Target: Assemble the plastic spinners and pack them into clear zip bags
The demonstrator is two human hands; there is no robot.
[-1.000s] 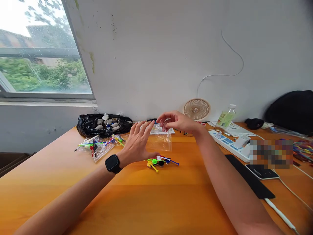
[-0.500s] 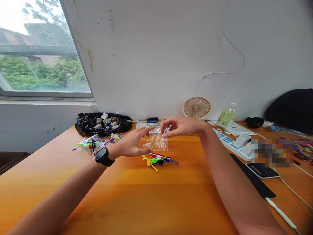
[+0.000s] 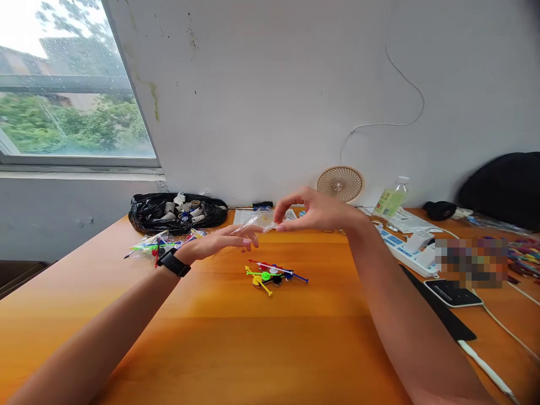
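Note:
A clear plastic bag hangs slantwise above the table, its corner pinched between the thumb and fingers of my right hand. My left hand is stretched out flat against the bag, fingers extended and not closed round it. Part of the bag is hidden behind the left fingers. Below both hands, a small pile of colourful plastic spinner arrows lies on the wooden table, in yellow, green, red, white, blue and black. Clear bags holding similar coloured pieces lie beyond my left wrist.
A black plastic bag of grey pieces stands by the wall beside a screwdriver. Along the right are a round fan, a bottle, a power strip, a phone-like device and cables.
My right hand has risen slightly with the bag, which has swung from hanging upright to slanting. My left hand has moved left and turned flatter. The spinner arrows have stayed put.

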